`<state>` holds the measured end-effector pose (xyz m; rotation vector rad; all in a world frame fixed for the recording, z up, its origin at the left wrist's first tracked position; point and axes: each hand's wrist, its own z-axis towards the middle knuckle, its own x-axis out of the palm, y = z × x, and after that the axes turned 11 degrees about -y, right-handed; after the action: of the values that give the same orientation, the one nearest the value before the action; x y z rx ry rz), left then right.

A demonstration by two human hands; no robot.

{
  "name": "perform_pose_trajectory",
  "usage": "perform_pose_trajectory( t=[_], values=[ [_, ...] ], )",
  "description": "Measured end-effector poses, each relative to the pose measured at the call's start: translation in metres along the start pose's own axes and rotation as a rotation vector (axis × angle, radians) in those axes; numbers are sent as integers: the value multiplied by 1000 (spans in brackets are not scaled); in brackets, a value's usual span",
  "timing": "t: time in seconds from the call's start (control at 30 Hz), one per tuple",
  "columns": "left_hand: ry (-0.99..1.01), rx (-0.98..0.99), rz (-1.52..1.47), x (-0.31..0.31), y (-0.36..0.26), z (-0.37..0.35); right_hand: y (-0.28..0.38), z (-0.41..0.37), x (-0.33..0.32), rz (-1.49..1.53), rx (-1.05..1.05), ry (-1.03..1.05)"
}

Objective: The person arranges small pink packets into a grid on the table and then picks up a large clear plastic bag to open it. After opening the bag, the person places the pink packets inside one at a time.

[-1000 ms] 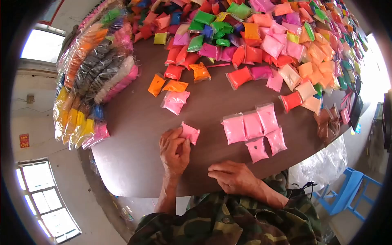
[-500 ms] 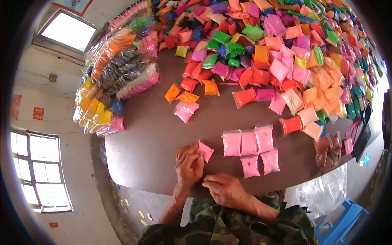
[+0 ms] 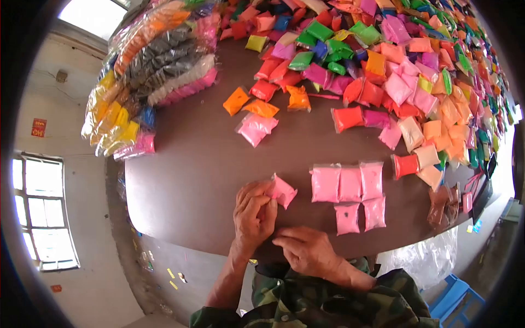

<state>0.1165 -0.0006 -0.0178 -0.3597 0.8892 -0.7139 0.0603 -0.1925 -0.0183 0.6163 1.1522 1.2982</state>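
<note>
1. Brown table [image 3: 180, 186]
2. Five pink packets [image 3: 350, 184]
3. Left hand [image 3: 252, 218], grip pinching the single packet [image 3: 284, 192]; right hand [image 3: 310, 252] curled, apparently empty
4. That single packet, left of the five: likely light, soft, slippery; best pinched by its edge

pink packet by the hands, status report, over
left hand pinching pink packet; right hand holding nothing visible, near table edge; five pink packets grouped to the right, apart from held one

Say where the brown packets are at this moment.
In the head view, the brown packets are at the table's near edge on the person's right, between the five pink packets and a small pink item.
</note>
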Motion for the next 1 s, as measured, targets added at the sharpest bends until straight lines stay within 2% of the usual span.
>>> perform_pose_trajectory(
  t=[0.07,0.17,0.27,0.37,0.47,0.57,0.63,0.77,0.83,1.0],
  values=[
    [-45,-22,-27,-3,-1,-3,2,2,1,-28,-2,-12],
    [-101,-225,-151,-6,0,-10,4,3,4,-45,-23,-71],
    [-131,-343,-165,-11,1,-10,0,-3,4,-74,-57,-116],
    [-186,-360,-219,-14,0,-10,0,-4,8,-108,-88,-146],
    [-100,-499,-250,-23,-1,-14,3,-8,10,-136,-115,-204],
    [-105,-520,-309,-26,-6,-28,11,-9,11,-182,-181,-294],
    [-74,-464,-257,-30,-14,-34,16,-6,7,-285,-275,-317],
    [-52,-405,-293,-31,-19,-36,25,-7,7,-424,-275,-137],
    [-43,-445,-292,-32,-14,-39,23,-8,7,-449,-261,-82],
    [-166,-501,-242,-49,-24,-40,8,-12,13,-458,-283,-109]
  ],
)
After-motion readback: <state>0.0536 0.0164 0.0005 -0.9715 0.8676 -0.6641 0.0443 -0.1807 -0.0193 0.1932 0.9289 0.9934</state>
